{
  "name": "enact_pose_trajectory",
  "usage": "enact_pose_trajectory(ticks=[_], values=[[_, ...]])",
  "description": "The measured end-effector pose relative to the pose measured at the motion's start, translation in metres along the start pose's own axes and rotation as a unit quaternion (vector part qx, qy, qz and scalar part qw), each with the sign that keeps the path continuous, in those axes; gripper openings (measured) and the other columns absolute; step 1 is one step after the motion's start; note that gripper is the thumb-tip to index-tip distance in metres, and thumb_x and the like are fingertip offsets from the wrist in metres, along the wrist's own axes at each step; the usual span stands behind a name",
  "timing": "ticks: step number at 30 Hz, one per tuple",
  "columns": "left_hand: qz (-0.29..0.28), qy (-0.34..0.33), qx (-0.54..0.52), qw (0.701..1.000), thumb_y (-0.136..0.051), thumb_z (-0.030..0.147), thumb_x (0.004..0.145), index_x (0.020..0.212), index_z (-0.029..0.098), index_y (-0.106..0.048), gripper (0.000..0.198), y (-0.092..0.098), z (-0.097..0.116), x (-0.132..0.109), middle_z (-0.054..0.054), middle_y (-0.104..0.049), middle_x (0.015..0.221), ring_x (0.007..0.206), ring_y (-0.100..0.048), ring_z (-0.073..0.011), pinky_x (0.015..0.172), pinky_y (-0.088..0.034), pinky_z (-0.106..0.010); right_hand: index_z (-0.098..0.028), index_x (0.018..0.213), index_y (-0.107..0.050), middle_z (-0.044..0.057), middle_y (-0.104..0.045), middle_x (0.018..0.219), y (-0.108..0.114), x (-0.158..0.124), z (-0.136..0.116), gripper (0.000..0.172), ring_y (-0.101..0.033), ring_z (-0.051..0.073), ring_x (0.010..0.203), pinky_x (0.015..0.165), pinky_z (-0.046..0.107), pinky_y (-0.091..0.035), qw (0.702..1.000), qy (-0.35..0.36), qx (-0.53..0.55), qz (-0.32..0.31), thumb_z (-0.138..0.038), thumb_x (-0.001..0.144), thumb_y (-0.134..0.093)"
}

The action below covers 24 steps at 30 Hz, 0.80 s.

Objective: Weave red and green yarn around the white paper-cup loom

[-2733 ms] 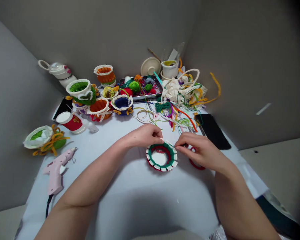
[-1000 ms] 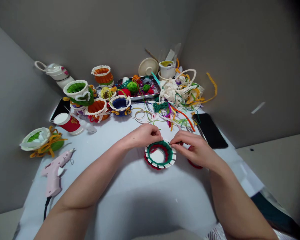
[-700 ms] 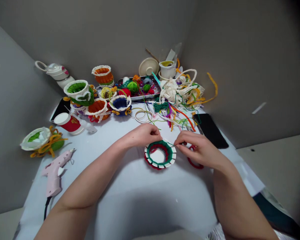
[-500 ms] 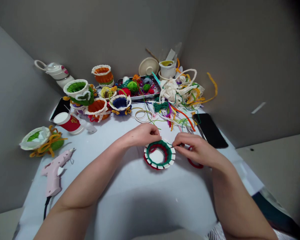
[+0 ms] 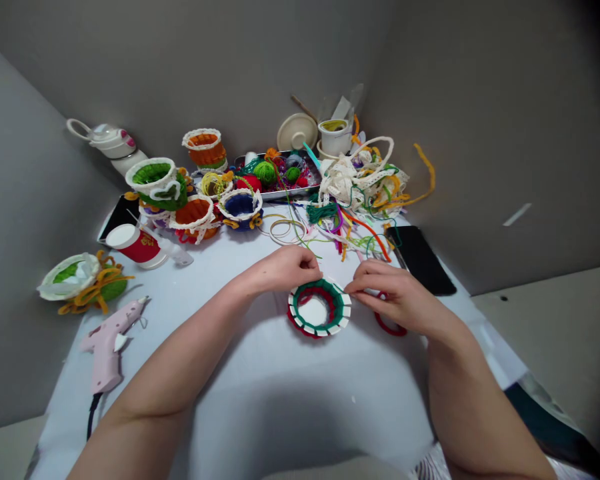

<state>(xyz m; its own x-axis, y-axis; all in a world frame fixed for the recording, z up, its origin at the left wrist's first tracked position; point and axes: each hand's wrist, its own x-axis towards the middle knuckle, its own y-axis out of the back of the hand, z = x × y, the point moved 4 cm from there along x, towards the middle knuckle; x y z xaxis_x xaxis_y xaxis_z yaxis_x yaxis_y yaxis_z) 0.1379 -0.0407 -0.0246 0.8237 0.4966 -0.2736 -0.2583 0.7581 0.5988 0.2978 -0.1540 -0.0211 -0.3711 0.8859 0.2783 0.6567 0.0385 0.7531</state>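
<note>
A small paper cup basket (image 5: 319,311), its slit white rim woven round with red and green yarn, stands on the white table (image 5: 260,400) in front of me. My left hand (image 5: 285,268) is closed on its far left rim and steadies it. At the right rim my right hand (image 5: 397,299) pinches the green yarn between thumb and fingers. A red ring of yarn (image 5: 389,327) lies on the table partly under my right hand.
Finished yarn baskets (image 5: 196,213) cluster at the back left, with a red cup (image 5: 135,245) and a pink glue gun (image 5: 111,341) nearer. A metal tray of yarn balls (image 5: 280,175), tangled lace and cords (image 5: 365,183) and a black phone (image 5: 417,259) lie behind.
My right hand has been shifting a little back and forth at the right rim with the green yarn. My left hand has stayed on the far rim.
</note>
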Motion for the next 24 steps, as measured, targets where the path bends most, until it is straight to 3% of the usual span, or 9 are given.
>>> enact_pose_trajectory(ticks=[4, 9, 13, 16, 24], values=[[-0.015, 0.001, 0.009, 1.000, -0.051, 0.028, 0.074, 0.072, 0.014, -0.062, 0.018, 0.003, 0.000, -0.003, 0.002, -0.055, 0.064, 0.061, -0.047, -0.0101, 0.054, -0.034, -0.021, -0.021, 0.091, -0.070, 0.006, -0.062, 0.083, -0.008, 0.002, 0.006, 0.017, -0.058, 0.017, 0.080, 0.071, 0.030, -0.045, 1.000, -0.020, 0.006, -0.015, -0.020, 0.093, -0.053], [-0.075, 0.000, 0.022, 0.997, -0.053, 0.027, 0.074, 0.076, 0.014, -0.064, 0.017, 0.006, 0.003, -0.008, 0.002, -0.057, 0.066, 0.062, -0.047, -0.0096, 0.057, -0.036, -0.021, -0.020, 0.089, -0.067, 0.005, -0.063, 0.085, -0.021, 0.006, 0.012, 0.015, -0.058, 0.017, 0.080, 0.073, 0.028, -0.045, 0.998, -0.054, 0.035, -0.015, -0.018, 0.092, -0.053], [-0.049, -0.028, -0.026, 0.998, -0.060, 0.037, 0.076, 0.089, 0.014, -0.068, 0.028, 0.000, 0.008, -0.004, -0.002, -0.067, 0.080, 0.071, -0.055, -0.0120, 0.063, -0.041, -0.021, -0.019, 0.089, -0.067, 0.005, -0.064, 0.085, -0.026, 0.009, 0.010, 0.013, -0.058, 0.017, 0.081, 0.074, 0.028, -0.044, 0.997, -0.064, 0.039, -0.003, -0.020, 0.091, -0.054], [-0.035, -0.055, -0.058, 0.996, -0.063, 0.039, 0.076, 0.088, 0.014, -0.069, 0.029, -0.010, 0.007, 0.002, -0.002, -0.068, 0.078, 0.071, -0.056, -0.0118, 0.063, -0.041, -0.020, -0.019, 0.088, -0.067, 0.005, -0.064, 0.084, -0.027, 0.009, 0.010, 0.014, -0.058, 0.017, 0.079, 0.072, 0.028, -0.044, 0.997, -0.066, 0.036, 0.002, -0.021, 0.092, -0.053], [0.010, -0.011, -0.071, 0.997, -0.061, 0.034, 0.074, 0.081, 0.013, -0.069, 0.023, -0.004, -0.008, 0.006, -0.002, -0.066, 0.073, 0.066, -0.055, -0.0110, 0.061, -0.042, -0.021, -0.020, 0.093, -0.069, 0.006, -0.065, 0.086, -0.010, 0.002, 0.014, 0.016, -0.060, 0.018, 0.081, 0.073, 0.030, -0.046, 0.997, -0.070, 0.027, 0.022, -0.024, 0.093, -0.054]])
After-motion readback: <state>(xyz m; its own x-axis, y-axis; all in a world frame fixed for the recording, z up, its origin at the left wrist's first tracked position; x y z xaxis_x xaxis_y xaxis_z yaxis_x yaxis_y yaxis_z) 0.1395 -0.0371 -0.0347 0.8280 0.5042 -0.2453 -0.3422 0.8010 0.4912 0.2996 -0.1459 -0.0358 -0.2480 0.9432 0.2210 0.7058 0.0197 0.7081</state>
